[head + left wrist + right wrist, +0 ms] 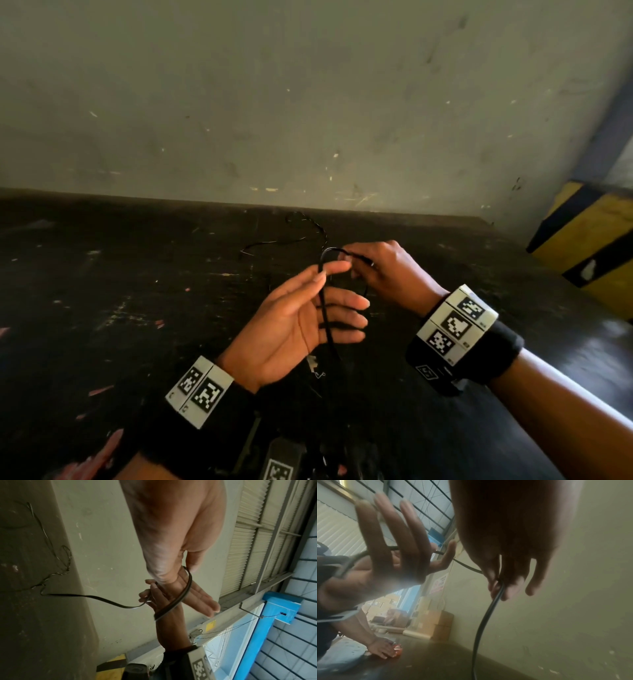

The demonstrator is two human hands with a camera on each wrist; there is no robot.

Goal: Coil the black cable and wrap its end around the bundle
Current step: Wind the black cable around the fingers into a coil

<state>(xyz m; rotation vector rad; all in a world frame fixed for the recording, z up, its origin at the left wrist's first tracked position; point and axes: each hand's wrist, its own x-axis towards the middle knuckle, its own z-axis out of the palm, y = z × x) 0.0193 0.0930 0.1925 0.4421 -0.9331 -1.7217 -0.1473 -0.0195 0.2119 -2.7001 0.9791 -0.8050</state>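
Note:
A black cable [325, 318] runs across the palm of my left hand [301, 318] and arches over its index finger. That hand is held palm up above the dark table [137, 291], fingers straight and spread. My right hand [380, 270] pinches the cable just past the arch, close to the left fingertips. In the left wrist view the cable [181, 596] curves round the left fingers [205, 601] into the right hand [154, 599]. In the right wrist view the right fingers [494, 585] pinch the cable [481, 622], which hangs down from them. The left hand [388, 554] is blurred.
The cable's far part thins into twisted wire [308, 226] lying on the table near the grey wall [308, 102]. A yellow and black striped block [592, 246] stands at the right. Another person's hand [383, 649] rests on the table's far side by something red.

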